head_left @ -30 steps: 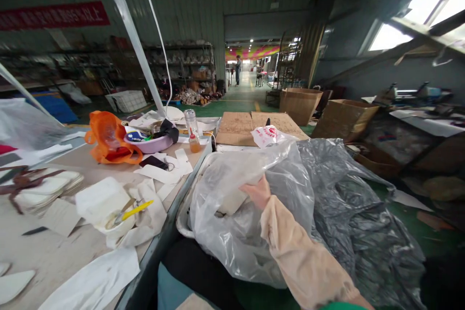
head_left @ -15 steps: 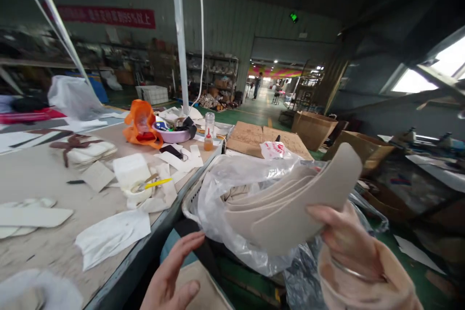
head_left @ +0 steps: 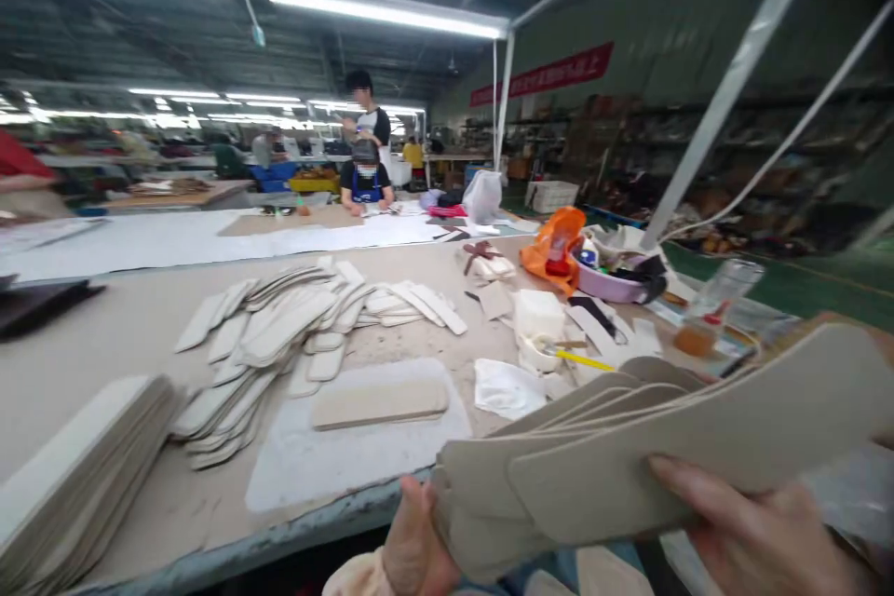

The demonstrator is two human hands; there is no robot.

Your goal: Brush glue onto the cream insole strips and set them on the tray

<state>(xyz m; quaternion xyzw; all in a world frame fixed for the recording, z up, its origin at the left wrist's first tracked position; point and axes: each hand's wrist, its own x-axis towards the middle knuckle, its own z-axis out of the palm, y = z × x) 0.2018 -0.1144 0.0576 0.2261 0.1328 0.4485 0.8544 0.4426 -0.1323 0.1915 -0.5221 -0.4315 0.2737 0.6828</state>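
A sheaf of long beige-grey flat pieces with rounded ends (head_left: 601,484), slightly bent and fanned, is held in front of me at lower right. My left hand (head_left: 419,545) is closed around its left end, with most fingers hidden behind it. Along its lower side grips my right hand (head_left: 754,526), thumb over the front face, a little blurred. Just beyond, on the table, a short pile of similar beige pieces (head_left: 381,405) lies on a whitish translucent sheet (head_left: 279,456). Many loose rounded strips (head_left: 293,321) are spread behind it.
A tall stack of pieces (head_left: 84,466) leans at left. To the right are a white cloth (head_left: 508,388), a roll of tape (head_left: 539,352), a yellow pen (head_left: 583,359), an orange bag (head_left: 555,247), a lilac basin (head_left: 611,287) and a bottle (head_left: 719,298). Co-workers (head_left: 367,182) are farther back.
My view has swung left from the bag-lined basket to the table. The sheaf has come out of the plastic bag in my right hand, and my left hand, empty before, now grips it too.
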